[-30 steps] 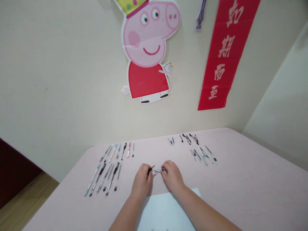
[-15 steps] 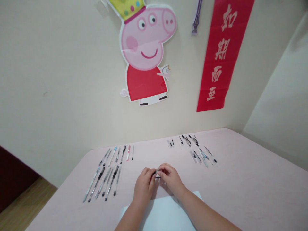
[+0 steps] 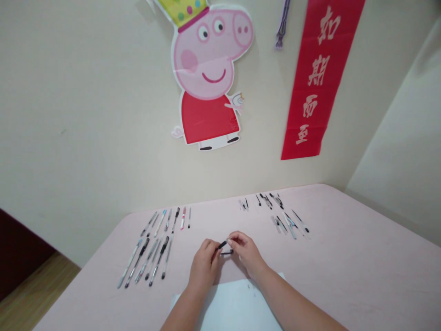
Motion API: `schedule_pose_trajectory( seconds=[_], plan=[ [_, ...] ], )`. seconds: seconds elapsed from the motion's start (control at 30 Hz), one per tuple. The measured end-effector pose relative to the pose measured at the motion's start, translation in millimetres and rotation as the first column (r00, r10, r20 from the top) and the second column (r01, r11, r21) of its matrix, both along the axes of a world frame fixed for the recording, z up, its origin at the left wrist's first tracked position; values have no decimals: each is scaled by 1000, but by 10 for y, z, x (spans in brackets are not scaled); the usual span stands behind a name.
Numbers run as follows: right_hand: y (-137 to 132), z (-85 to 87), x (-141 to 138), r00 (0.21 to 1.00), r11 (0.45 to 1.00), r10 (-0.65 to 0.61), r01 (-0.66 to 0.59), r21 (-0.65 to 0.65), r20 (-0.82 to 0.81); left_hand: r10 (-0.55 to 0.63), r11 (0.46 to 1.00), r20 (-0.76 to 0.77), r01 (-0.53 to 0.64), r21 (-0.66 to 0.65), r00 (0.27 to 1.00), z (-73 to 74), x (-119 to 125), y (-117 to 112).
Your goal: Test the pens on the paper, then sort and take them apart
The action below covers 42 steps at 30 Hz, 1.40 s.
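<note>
Close together over the table's middle, my left hand [image 3: 204, 264] and my right hand [image 3: 247, 254] both have their fingers pinched. Between them runs a slanted black pen part [image 3: 223, 245]. My left fingers grip its lower left end. At its upper right end are my right thumb and fingertip, where a small pale bit shows that I cannot make out. Just below, a second thin black pen piece [image 3: 226, 252] lies between the hands, its ends close to the fingers. Under my forearms lies a white sheet of paper [image 3: 237, 303] with a few small marks or bits on it.
Pens lie in two rows on the left of the pink table [image 3: 330, 276], among them a black-gripped pen [image 3: 159, 261] and a red-and-white pen [image 3: 183, 218]. Groups of taken-apart pen pieces [image 3: 291, 225] lie at the back right. Behind stands a wall with a pig cutout [image 3: 210, 115].
My right fingers have moved slightly up and right, away from the left ones. More of the black pen part and of the thin piece below now shows.
</note>
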State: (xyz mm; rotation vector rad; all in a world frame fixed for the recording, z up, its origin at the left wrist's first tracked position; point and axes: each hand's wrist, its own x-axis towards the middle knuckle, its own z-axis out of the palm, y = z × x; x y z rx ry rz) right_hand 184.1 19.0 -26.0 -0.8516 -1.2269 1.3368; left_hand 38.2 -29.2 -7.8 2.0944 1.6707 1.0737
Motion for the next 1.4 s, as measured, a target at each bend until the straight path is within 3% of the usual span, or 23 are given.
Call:
schedule_pose_trajectory(
  seconds=[0.37, 1.17, 1.4],
  plan=[
    [-33, 51, -10, 996, 992, 50, -58, -111, -71, -4, 1000, 0, 4, -2, 1000, -33, 9, 3],
    [-33, 79, 5, 995, 987, 88, -94, -129, -51, -20, 999, -48, 19, -28, 999, -16, 2, -4],
    [-5, -7, -16, 998, 990, 37, -45, -134, -57, -29, 999, -56, 28, -20, 998, -59, -7, 5]
  ],
)
